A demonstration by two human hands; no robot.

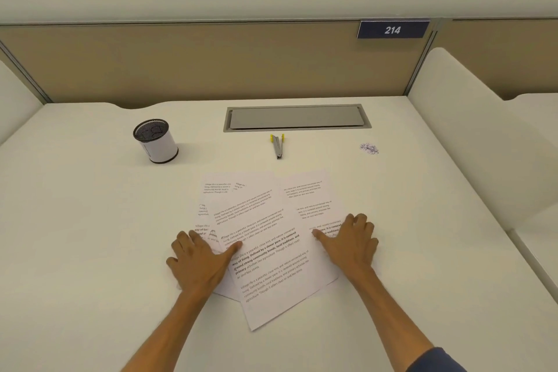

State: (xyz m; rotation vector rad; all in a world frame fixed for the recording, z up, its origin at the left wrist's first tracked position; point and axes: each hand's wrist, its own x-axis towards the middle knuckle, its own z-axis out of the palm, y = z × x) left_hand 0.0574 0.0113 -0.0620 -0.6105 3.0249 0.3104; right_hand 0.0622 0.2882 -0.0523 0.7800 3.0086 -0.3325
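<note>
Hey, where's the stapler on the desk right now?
In the head view, the stapler lies mid-desk, just in front of the grey cable hatch and beyond the printed sheets, with the mesh cup to its left.

- sheets (pixel 271 238) overlapping, ctr-near on desk (pixel 90 220)
- L hand (pixel 199 260) on sheets' left edge, R hand (pixel 350 244) on right edge
- stapler (pixel 278 146) far of sheets, apart; hatch (pixel 297 117) behind it
- cup (pixel 157 142) far left; staple heap (pixel 369 148) far right
</note>
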